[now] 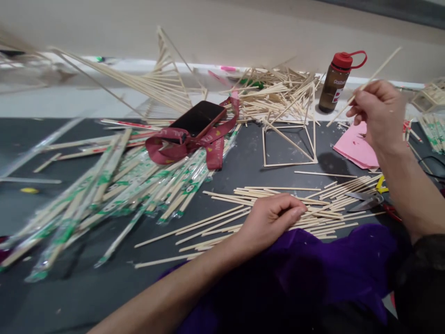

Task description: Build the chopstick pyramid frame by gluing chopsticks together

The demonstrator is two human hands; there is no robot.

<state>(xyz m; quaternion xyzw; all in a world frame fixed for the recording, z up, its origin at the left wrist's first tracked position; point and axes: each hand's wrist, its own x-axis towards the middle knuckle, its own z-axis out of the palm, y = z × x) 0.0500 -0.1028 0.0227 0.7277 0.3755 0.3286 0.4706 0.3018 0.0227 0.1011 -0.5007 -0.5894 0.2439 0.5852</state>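
Note:
My right hand (377,104) is raised at the right, pinching a thin wooden chopstick (384,62) that slants up and to the right. Near the table's front edge, my left hand (274,214) rests on a spread of loose chopsticks (222,227). Its fingers are curled, and whatever they may hold is hidden. Beyond it stands a small open frame of joined sticks (290,163), with a square base and slanting members. Scissors (368,202) with open blades lie right of the loose sticks. A folded pink paper (358,146) lies below my right hand.
Wrapped chopsticks (139,185) cover the left of the dark table (114,297). A phone (200,118) with a red lanyard (215,148) lies on them. Behind are a large stick structure (139,76), a stick heap (271,95) and a red-capped bottle (335,83).

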